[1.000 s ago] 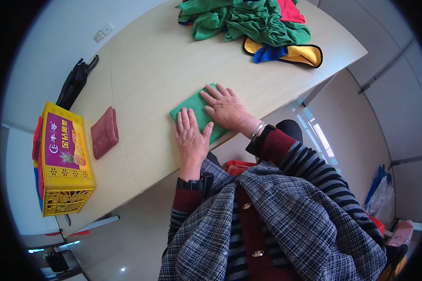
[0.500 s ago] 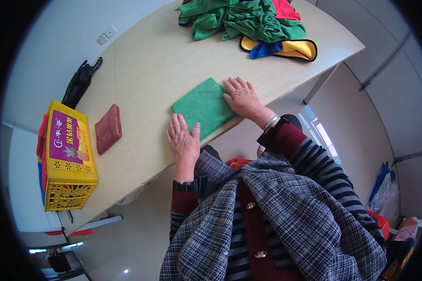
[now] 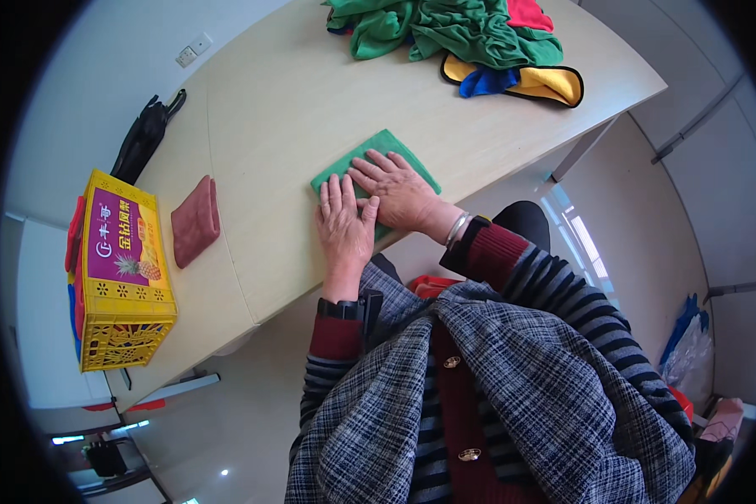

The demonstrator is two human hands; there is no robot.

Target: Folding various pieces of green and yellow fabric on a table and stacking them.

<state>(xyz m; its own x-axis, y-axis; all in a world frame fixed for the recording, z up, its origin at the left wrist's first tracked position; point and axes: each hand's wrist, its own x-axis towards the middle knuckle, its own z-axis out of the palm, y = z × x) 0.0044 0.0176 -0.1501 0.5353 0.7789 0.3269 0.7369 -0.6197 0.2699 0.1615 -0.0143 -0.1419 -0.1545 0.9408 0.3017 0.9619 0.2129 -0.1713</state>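
A folded green cloth [image 3: 407, 160] lies flat near the front edge of the table. My right hand [image 3: 397, 191] rests palm down across its middle, fingers stretched out toward the left. On the cloth's left part lies my left hand [image 3: 344, 225], also flat, its fingertips close beside the right hand's fingers. Both hands are open, and they hide much of the cloth's near half. Farther left on the table, apart from my hands, is a folded brownish-pink cloth [image 3: 196, 223].
A loose pile of green cloths [image 3: 487, 34] covers the table's far side, with a yellow black-edged cloth [image 3: 550, 84] and a blue cloth [image 3: 489, 81] at its front. At the left stand a yellow crate [image 3: 126, 340] holding coloured cloths and a black umbrella [image 3: 143, 139].
My right hand has moved left from the green cloth's right edge onto its middle. My left hand has shifted slightly right and up onto the cloth, so the hands are now side by side.
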